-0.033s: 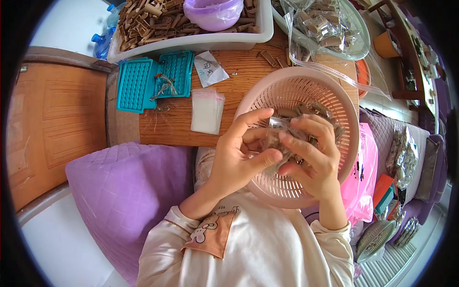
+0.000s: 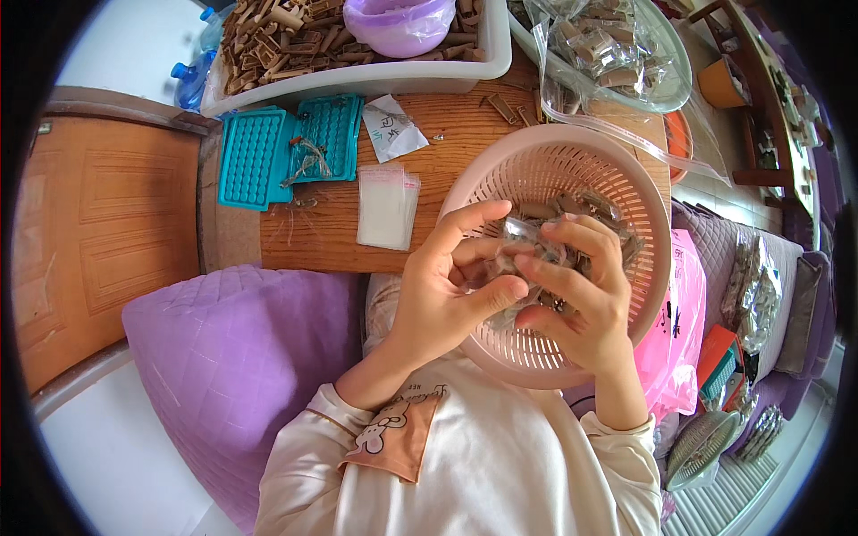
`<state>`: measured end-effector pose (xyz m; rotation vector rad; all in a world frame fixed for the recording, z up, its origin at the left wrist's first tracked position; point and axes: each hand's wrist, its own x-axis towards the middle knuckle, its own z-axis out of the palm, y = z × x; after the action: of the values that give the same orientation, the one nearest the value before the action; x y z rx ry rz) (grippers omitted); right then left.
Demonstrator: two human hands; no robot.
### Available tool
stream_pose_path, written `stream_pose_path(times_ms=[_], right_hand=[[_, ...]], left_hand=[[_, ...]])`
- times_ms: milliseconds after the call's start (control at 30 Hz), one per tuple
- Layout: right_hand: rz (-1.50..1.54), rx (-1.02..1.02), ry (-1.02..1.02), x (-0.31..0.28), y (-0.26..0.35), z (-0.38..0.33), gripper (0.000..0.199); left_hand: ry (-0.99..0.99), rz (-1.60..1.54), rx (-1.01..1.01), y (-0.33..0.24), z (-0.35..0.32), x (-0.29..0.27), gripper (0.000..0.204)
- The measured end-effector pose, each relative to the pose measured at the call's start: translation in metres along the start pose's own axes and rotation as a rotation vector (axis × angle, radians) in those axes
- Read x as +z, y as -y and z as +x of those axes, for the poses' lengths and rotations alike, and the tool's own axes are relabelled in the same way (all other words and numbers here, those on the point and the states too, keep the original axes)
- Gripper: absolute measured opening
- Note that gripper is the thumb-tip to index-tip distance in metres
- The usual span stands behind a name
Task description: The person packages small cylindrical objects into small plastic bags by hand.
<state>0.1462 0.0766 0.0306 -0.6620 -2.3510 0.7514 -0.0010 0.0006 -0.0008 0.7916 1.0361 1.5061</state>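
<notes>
A small clear plastic bag (image 2: 521, 230) is held between my two hands, over a pink slotted basket (image 2: 465, 183). My left hand (image 2: 460, 277) is curled around the bag's left side, thumb stretched along the front. On the other side, my right hand (image 2: 581, 290) grips it with bent fingers and thumb. Something brownish shows through the film, but my fingers cover most of it and I cannot make out its kind. Brown bagged pieces (image 2: 585, 210) lie in the basket behind my fingers.
On the wooden table (image 2: 447, 241) lie flat clear bags (image 2: 382, 210), a white paper slip (image 2: 395, 134) and teal bead-like trays (image 2: 255, 156). Behind stands a white bin (image 2: 487, 67) of brown pieces with a purple bowl (image 2: 399, 31). A pale basin (image 2: 675, 85) holds bagged pieces. A pink bag (image 2: 684, 330) hangs right.
My right fingers and thumb have shifted slightly on the bag, and its film has crumpled differently between my hands. My left hand stays nearly still.
</notes>
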Motion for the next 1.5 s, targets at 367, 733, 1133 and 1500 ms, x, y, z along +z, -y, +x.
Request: stream_pose_path(times_ms=[367, 733, 1133, 1500], right_hand=[[0.738, 0.374, -0.289, 0.02, 0.01, -0.011, 0.029], [0.438, 0.475, -0.125, 0.015, 0.008, -0.018, 0.018], [-0.218, 0.083, -0.024, 0.016, 0.012, -0.02, 0.026], [0.663, 0.477, -0.183, 0.009, 0.006, -0.029, 0.019]], left_hand=[[-0.058, -0.082, 0.056, 0.0, -0.002, 0.015, 0.051], [-0.322, 1.098, 1.021, 0.004, 0.008, 0.013, 0.033], [0.043, 0.74, 0.171, -0.015, 0.017, 0.001, 0.012], [-0.152, -0.115, 0.017, 0.004, 0.006, -0.008, 0.009]])
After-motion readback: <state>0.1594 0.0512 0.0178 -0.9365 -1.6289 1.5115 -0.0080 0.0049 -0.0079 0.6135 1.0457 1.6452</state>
